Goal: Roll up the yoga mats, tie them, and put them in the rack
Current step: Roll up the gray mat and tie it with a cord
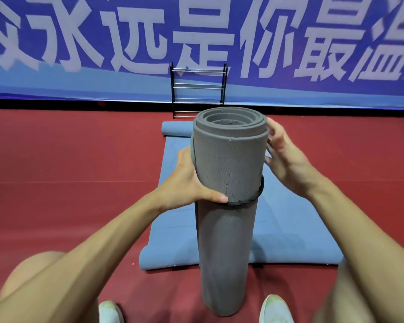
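A rolled grey yoga mat point(226, 217) stands upright on the floor between my feet. A black elastic band point(250, 199) loops slantwise around its upper part, high on the left and low on the right. My left hand point(189, 178) grips the roll's left side, thumb pressed on the band at the front. My right hand point(282, 155) holds the roll's upper right side, fingers curled behind it where the band runs. A blue yoga mat point(289, 229) lies flat behind the roll, its far end curled. The black metal rack point(198, 89) stands empty against the wall.
The red floor point(68, 171) spreads to both sides. A blue banner with large white characters point(313, 43) covers the wall behind the rack. My white shoes point(275, 311) sit at the bottom edge on either side of the grey roll.
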{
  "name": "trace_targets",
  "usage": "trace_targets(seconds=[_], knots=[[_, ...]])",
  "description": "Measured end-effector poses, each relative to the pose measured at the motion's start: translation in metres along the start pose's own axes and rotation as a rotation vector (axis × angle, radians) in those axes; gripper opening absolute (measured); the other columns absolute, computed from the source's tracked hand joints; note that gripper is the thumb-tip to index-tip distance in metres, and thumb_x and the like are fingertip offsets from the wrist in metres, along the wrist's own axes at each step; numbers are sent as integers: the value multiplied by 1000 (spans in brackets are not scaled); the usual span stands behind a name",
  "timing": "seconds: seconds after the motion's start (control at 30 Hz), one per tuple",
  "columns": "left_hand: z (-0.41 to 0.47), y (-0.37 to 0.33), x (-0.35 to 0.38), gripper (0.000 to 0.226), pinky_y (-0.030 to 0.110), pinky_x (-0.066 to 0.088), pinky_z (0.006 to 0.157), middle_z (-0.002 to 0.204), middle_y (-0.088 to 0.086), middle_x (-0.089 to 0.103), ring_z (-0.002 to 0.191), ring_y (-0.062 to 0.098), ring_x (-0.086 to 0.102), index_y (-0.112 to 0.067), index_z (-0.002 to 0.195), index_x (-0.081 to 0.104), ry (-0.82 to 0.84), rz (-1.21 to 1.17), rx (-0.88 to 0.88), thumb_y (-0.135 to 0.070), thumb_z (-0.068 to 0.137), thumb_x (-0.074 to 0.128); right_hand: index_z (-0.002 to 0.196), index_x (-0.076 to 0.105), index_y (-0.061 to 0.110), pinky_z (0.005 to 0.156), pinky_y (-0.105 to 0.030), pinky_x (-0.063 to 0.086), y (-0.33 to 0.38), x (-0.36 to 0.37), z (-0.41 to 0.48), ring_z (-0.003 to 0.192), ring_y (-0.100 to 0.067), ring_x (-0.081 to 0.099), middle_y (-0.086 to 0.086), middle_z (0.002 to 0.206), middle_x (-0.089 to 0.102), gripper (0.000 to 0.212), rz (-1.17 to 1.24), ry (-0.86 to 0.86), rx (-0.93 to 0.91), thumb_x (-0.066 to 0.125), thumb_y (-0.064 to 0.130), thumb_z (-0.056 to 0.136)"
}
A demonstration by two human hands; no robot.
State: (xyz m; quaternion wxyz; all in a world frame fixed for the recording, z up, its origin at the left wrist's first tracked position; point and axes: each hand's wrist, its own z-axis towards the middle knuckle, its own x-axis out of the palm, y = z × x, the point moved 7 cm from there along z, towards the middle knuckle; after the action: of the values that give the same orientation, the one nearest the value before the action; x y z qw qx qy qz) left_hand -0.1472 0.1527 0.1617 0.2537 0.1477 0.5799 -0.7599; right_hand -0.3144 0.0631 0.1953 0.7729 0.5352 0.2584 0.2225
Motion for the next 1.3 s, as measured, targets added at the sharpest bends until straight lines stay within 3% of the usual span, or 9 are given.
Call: trace_targets(seconds=[0.23, 0.43, 0.53, 0.7, 0.8, 0.97, 1.03, 1.13, 1.3], knots=[[0, -3, 25, 131, 15, 34, 103, 146, -24, 18, 132, -7, 32, -35, 147, -10, 129, -137, -40, -26, 62, 90, 122, 62, 16, 106, -46, 42, 21, 0, 9, 116, -17, 61, -3, 122, 66, 80, 11, -301, -22, 51, 80, 75], [5, -21, 9, 70, 25, 28, 108, 138, -29, 44, 126, -15, 38, -39, 138, 39, 96, -287, -77, -78, 80, 41, 108, 70, 16, 90, -34, 49, 21, -20, 3, 101, -17, 66, -1, 109, 71, 25, 179, -455, 9, 50, 25, 95], [21, -46, -12, 40, 32, 37, 101, 113, -25, 64, 110, -8, 54, -42, 106, 65, -216, -407, -62, -60, 96, 31, 123, 62, 25, 99, -31, 46, 26, -17, 4, 115, -13, 60, 4, 124, 65, 32, 50, -399, -15, 40, 22, 100], [55, -56, -3, 43, 39, 46, 94, 95, -4, 72, 99, 19, 65, -20, 93, 70, -205, -358, -223, -46, 98, 36, 105, 70, 24, 76, -27, 49, 28, -21, 4, 96, -14, 66, 5, 106, 72, 32, 24, -388, -22, 42, 12, 95], [59, -60, 0, 31, 31, 39, 67, 79, -4, 63, 76, 18, 53, -21, 86, 67, -170, -293, -262, -25, 94, 38, 94, 69, 20, 59, -25, 43, 27, -32, 2, 77, -16, 60, 0, 92, 69, 30, 79, -388, 64, 44, 6, 87], [70, -86, -10, 33, 39, 44, 85, 103, 12, 62, 87, 27, 55, -11, 88, 71, -43, -296, -410, -8, 77, 40, 74, 57, 14, 54, -27, 31, 41, -29, 8, 61, -21, 45, -7, 70, 51, 22, -35, -263, 346, 48, 10, 54], [71, -92, 0, 26, 37, 48, 87, 103, 11, 64, 87, 26, 60, -8, 97, 66, -5, -232, -422, -19, 87, 44, 76, 55, 16, 52, -27, 34, 48, -19, 12, 58, -20, 48, -7, 71, 52, 5, -192, -215, 393, 57, 18, 72], [66, -96, 8, 27, 22, 47, 69, 101, 4, 61, 78, 17, 59, -14, 101, 61, -9, 29, -369, -31, 100, 40, 117, 64, 15, 80, -35, 55, 47, -11, 13, 86, -23, 69, -8, 105, 69, 46, -410, -192, 417, 41, 49, 98], [52, -101, -4, 43, 33, 39, 90, 128, 24, 54, 113, 32, 52, 4, 114, 57, 46, 432, -273, -19, 104, 22, 129, 56, 6, 66, -30, 48, 55, -3, 5, 95, -31, 64, -17, 116, 64, 67, -788, -156, 451, 21, 55, 100]])
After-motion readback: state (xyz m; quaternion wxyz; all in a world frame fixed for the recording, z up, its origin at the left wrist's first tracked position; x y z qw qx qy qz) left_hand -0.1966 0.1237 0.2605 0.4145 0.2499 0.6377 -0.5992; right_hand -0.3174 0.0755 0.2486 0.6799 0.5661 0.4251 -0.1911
